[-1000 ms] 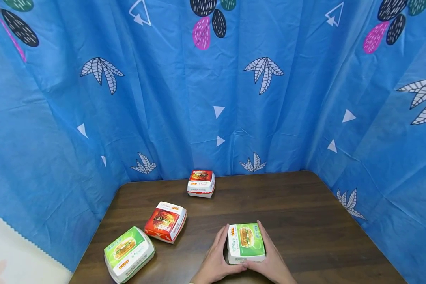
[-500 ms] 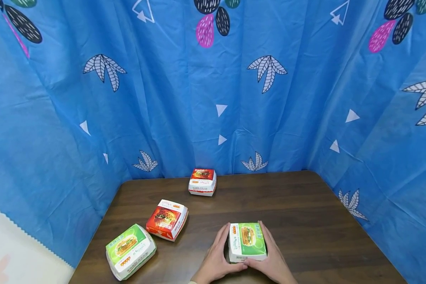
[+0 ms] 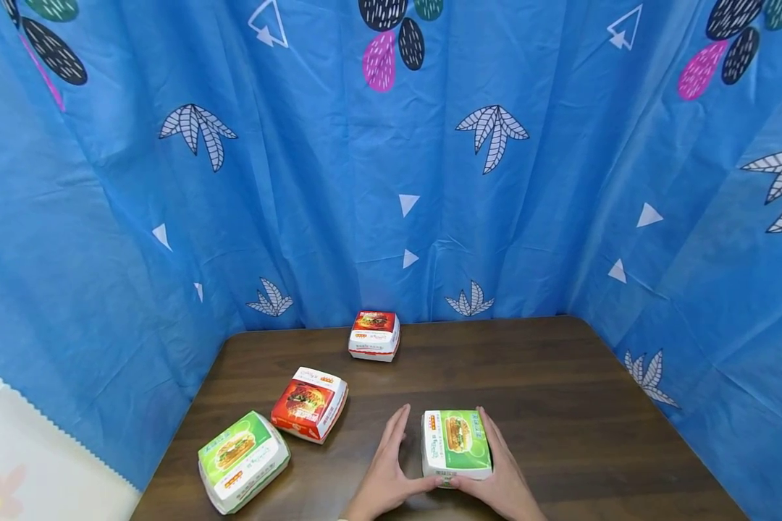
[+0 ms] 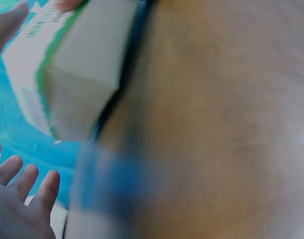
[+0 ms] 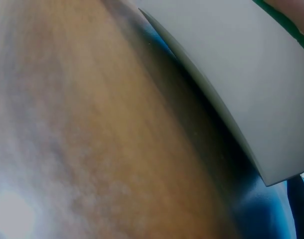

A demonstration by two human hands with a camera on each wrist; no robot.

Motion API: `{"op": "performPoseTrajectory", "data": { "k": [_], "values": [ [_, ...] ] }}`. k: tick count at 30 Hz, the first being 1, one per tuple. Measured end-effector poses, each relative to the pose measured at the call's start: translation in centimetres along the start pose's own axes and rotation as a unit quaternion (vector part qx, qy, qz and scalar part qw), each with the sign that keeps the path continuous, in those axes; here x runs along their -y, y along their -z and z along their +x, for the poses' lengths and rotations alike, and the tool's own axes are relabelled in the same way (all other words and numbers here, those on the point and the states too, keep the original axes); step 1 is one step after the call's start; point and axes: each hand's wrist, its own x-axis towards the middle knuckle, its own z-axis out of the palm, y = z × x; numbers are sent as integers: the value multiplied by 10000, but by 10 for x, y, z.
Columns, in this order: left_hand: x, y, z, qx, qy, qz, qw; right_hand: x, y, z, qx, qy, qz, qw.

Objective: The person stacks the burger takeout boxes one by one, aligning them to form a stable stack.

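In the head view, a green and white burger box (image 3: pixel 456 443) is at the near middle of the table. My right hand (image 3: pixel 505 477) holds its near right corner, fingers along the right side and thumb across the front. My left hand (image 3: pixel 386 470) is spread to the left of this box, with a gap between its fingers and the box's left side; its thumb reaches toward the front edge. The left wrist view shows the box's side (image 4: pixel 82 74) beside the spread left fingers (image 4: pixel 47 191). In the right wrist view, the box's pale face (image 5: pixel 246 74) fills the upper right.
Another green burger box (image 3: pixel 243 461) lies tilted at the near left. A red burger box (image 3: pixel 310 404) sits just beyond it, and a second red box (image 3: pixel 374 336) stands near the far edge. Blue curtains (image 3: pixel 391 166) surround the dark wooden table (image 3: pixel 528 376).
My left hand has moved leftward off the box's side and its fingers have spread. The right hand stays on the box. The head view has shifted slightly.
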Motion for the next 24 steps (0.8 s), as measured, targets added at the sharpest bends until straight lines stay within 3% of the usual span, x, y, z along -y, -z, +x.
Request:
{"op": "performPoseTrajectory", "data": {
  "k": [7,13,20,24],
  "values": [
    [-16,22,8,-442,352,402,9976,-1,-1,0,-36,-151,-36,9999],
    [-24,46,13,-1108,629,793,9887,-1,-2,0,-121,-114,-57,9998],
    [-21,71,13,-1714,1045,881,9757,0,-1,1,-100,-208,-18,9997],
    [-14,81,14,-1990,1153,1155,9663,0,-1,1,-68,-260,23,9996]
  ]
}}
